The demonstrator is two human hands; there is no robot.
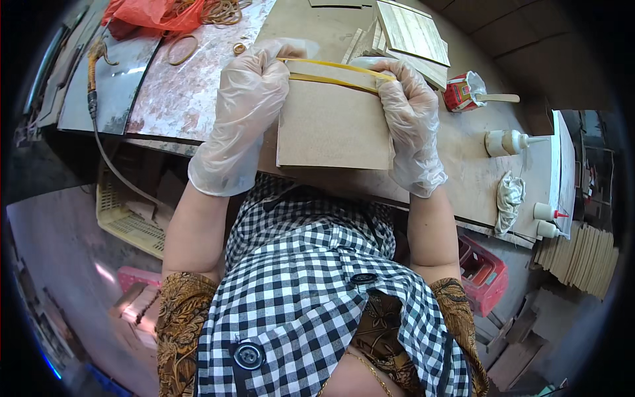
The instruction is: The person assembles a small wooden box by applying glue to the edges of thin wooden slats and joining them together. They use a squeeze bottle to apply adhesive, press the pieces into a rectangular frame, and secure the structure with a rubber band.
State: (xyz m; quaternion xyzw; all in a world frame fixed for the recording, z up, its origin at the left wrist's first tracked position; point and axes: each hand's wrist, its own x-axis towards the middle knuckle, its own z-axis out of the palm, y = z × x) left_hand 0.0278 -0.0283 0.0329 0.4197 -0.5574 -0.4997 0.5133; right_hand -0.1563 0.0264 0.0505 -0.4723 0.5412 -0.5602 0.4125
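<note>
A yellowish rubber band (331, 81) is stretched across the far part of a light brown wooden box or board piece (334, 129) at the table's near edge. My left hand (254, 86), in a clear plastic glove, is closed on the band's left end. At its right end my gloved right hand (407, 89) pinches the same band, fingers closed. The wooden piece lies between my two wrists, its near side facing me. Whether my fingers also grip the wood cannot be made out.
Thin wooden panels (413, 33) are stacked at the far right. Beside them stand a red tub (462, 91) with a brush and a white glue bottle (506, 143). A crumpled cloth (510, 202) lies nearer. Far left are loose rubber bands (225, 12) and a red plastic bag (155, 14).
</note>
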